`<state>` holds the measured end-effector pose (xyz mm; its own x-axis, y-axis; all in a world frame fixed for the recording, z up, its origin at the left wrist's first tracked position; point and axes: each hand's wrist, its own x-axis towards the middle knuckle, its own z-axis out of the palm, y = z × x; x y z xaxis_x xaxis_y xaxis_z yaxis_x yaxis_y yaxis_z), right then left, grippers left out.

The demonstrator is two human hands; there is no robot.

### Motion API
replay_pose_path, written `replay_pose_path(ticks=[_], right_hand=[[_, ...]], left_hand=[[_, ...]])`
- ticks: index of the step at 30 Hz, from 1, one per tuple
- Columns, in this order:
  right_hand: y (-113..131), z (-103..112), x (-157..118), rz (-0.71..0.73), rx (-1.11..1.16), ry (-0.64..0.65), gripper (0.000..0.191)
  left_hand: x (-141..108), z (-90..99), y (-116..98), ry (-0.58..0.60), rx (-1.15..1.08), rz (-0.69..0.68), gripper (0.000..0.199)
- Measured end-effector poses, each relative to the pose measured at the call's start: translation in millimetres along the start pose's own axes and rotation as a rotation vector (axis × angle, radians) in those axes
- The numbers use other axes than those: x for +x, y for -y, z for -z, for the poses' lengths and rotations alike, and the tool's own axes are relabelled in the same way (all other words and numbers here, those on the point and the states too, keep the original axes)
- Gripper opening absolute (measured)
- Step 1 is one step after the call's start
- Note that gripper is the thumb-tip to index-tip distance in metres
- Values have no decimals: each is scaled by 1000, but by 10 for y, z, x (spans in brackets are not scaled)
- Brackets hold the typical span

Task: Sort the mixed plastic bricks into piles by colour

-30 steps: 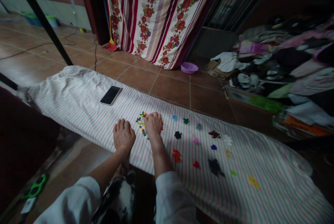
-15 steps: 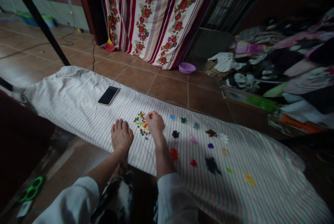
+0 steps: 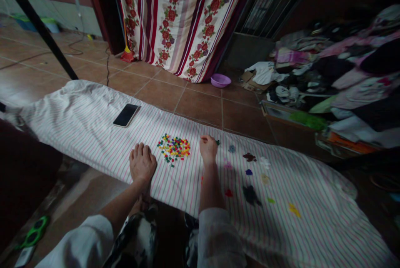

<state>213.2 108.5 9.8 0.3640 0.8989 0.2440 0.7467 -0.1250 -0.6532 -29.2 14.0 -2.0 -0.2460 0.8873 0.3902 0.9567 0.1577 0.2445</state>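
A mixed pile of tiny coloured pieces (image 3: 175, 148), green, yellow, red and more, lies on the striped cloth (image 3: 175, 184). Flat on the cloth just left of it rests my left hand (image 3: 143, 163), fingers stretched out. My right hand (image 3: 208, 149) is closed in a pinch to the right of the pile; whatever its fingertips hold is too small to make out. Beyond it are single-colour groups: grey pieces (image 3: 231, 148), brown pieces (image 3: 249, 157), white pieces (image 3: 265, 162), pink pieces (image 3: 228, 165) and black pieces (image 3: 251, 195). My right hand and forearm hide some groups.
A phone (image 3: 126, 115) lies on the cloth to the left. Yellow pieces (image 3: 294, 209) sit furthest right. Past the cloth are a tiled floor, a purple basin (image 3: 220, 80), a floral curtain (image 3: 184, 18) and heaped clothes (image 3: 337, 64).
My right hand has moved right, from the edge of the mixed pile to beside the small groups, uncovering more of the pile. My left hand stays flat. The view has shifted slightly.
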Motion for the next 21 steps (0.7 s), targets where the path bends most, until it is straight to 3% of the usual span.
replay_pose_path(ticks=[6,21], right_hand=[[-116,90,1,11,-54,-30,27],[-133,121,-7,-41,-54,-8,32]], left_hand=[[3,-7,7,0,-14,3,34],[-2,-12,8,-12,-30,1,33]])
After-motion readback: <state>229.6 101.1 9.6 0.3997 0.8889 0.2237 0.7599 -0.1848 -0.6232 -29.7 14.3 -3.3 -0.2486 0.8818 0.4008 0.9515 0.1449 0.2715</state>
